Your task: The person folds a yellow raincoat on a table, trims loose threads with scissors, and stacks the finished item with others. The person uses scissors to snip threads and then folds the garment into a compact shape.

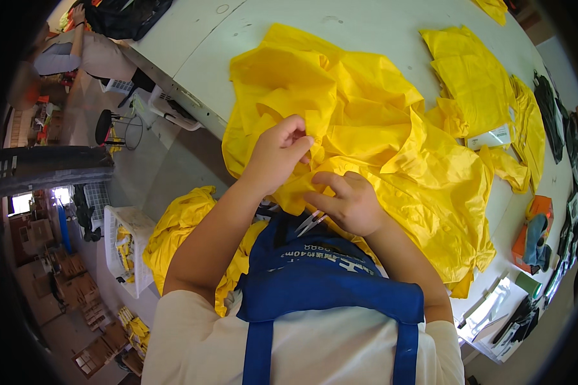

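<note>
A large, crumpled garment of shiny yellow fabric (372, 90) is heaped on the table edge in front of me. My left hand (277, 153) is closed, its thumb and fingertips pinching a bit of the yellow fabric near the middle. Just to the right and nearer to me, my right hand (352, 204) is curled around a small pair of metal thread snips (310, 223). The pointed blades stick out of that hand toward my blue apron (327, 282). The right index finger and thumb are close to the fabric; whether they touch it I cannot tell.
More folded yellow garments (475, 70) lie on the pale table (192, 38) at the right. An orange box (534, 234) stands by the far right edge. Yellow fabric (180, 224) is piled at my left, beside a white crate (133, 240). Another person (103, 54) is at the upper left.
</note>
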`<state>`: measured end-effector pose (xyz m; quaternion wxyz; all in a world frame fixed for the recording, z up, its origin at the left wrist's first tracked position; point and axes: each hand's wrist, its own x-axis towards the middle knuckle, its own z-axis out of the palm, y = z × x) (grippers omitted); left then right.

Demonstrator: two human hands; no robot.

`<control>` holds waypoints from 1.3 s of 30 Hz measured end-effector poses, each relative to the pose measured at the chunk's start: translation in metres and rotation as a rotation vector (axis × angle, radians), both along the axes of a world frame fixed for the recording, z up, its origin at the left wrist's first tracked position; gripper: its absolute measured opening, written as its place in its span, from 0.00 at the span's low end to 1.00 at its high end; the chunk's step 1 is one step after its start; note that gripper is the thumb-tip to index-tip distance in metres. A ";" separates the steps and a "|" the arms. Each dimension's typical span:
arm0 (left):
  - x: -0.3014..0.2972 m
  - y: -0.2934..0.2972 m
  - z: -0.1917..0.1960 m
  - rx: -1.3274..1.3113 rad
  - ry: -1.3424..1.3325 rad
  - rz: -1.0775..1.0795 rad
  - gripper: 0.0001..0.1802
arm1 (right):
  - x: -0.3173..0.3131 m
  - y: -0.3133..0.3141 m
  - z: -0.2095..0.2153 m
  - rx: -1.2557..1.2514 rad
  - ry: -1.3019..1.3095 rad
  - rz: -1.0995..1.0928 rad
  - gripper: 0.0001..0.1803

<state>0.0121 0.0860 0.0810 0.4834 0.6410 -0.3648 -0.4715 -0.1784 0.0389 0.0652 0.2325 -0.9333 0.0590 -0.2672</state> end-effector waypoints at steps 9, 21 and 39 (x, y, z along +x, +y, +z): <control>-0.005 0.033 0.015 -0.184 0.284 -0.039 0.13 | 0.014 0.006 0.033 0.349 -0.208 -0.215 0.15; -0.014 0.043 0.027 -0.296 -0.186 -0.148 0.10 | 0.009 0.016 0.037 0.724 -0.071 -0.358 0.09; 0.030 0.078 -0.024 0.422 -0.348 0.003 0.15 | -0.447 -0.144 -0.127 -0.066 0.639 -2.123 0.24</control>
